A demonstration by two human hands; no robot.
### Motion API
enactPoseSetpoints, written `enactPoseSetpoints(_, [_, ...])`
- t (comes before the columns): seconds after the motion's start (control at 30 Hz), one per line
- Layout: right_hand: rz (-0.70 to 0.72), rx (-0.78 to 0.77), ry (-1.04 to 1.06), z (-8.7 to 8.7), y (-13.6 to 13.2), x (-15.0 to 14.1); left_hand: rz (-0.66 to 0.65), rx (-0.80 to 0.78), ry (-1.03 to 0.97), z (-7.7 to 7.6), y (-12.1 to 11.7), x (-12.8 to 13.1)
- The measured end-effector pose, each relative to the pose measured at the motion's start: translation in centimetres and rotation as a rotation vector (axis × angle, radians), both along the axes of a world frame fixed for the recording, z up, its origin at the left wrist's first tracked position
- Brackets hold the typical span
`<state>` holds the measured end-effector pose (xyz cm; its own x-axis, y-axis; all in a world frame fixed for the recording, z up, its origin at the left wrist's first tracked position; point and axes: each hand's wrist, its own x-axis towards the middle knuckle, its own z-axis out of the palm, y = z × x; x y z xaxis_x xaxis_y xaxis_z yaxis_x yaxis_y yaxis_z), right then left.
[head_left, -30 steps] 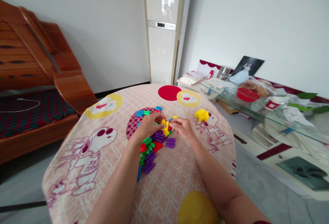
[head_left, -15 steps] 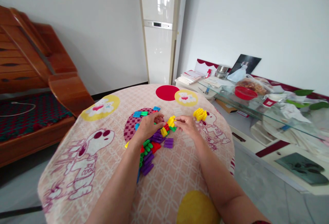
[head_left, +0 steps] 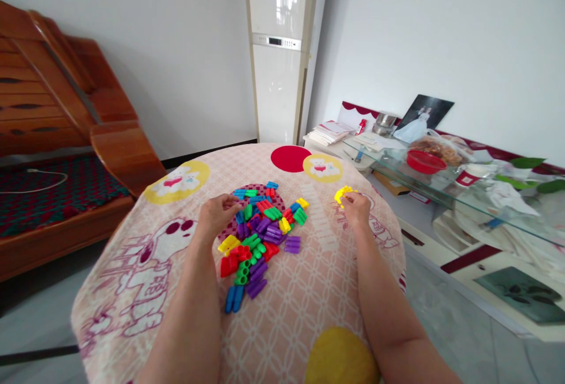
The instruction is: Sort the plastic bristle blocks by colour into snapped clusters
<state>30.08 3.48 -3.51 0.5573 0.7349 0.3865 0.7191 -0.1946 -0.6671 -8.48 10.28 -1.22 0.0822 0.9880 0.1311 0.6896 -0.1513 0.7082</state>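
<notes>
A heap of plastic toy building blocks (head_left: 272, 232) in purple, green, red, blue and yellow lies in the middle of the table. At the heap's left edge is my left hand (head_left: 216, 214), its fingers and thumb apart, close to some blue blocks (head_left: 241, 194). I see nothing held in it. Over to the right, a cluster of yellow blocks (head_left: 342, 193) sits on the cloth. My right hand (head_left: 357, 209) is at this cluster, fingers pinched on a yellow block that they partly cover.
A patterned cloth (head_left: 273, 343) covers the round table. To the right stands a glass-topped cabinet (head_left: 494, 199) with a red bowl (head_left: 426, 161) and a paper cup (head_left: 466, 174). A wooden sofa (head_left: 119, 154) is at the left, a tall white air conditioner (head_left: 278, 90) behind.
My right hand has carried a yellow block from beside the heap rightward to the yellow cluster. My left hand has moved left, off the middle of the heap, uncovering more blocks.
</notes>
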Motion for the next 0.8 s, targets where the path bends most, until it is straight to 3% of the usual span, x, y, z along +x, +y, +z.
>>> enactPoseSetpoints(0.17, [0.047, -0.020, -0.024, 0.0, 1.2, -1.2, 0.009, -0.030, 0.023, -1.1, 0.1, 0.0])
enactPoseSetpoints(0.37, [-0.005, -0.171, -0.264, 0.3, 1.9, -2.3, -0.011, -0.038, -0.001, -1.6, 0.4, 0.0])
enactPoseSetpoints(0.63, [-0.109, -0.344, -0.375, 0.9, 1.0, -2.6, 0.006, -0.033, 0.009, -1.4, 0.1, 0.3])
enactPoseSetpoints(0.8, [-0.161, -0.347, -0.356, 1.5, 0.5, -2.9, 0.000, -0.039, -0.006, -1.1, -0.1, 0.2])
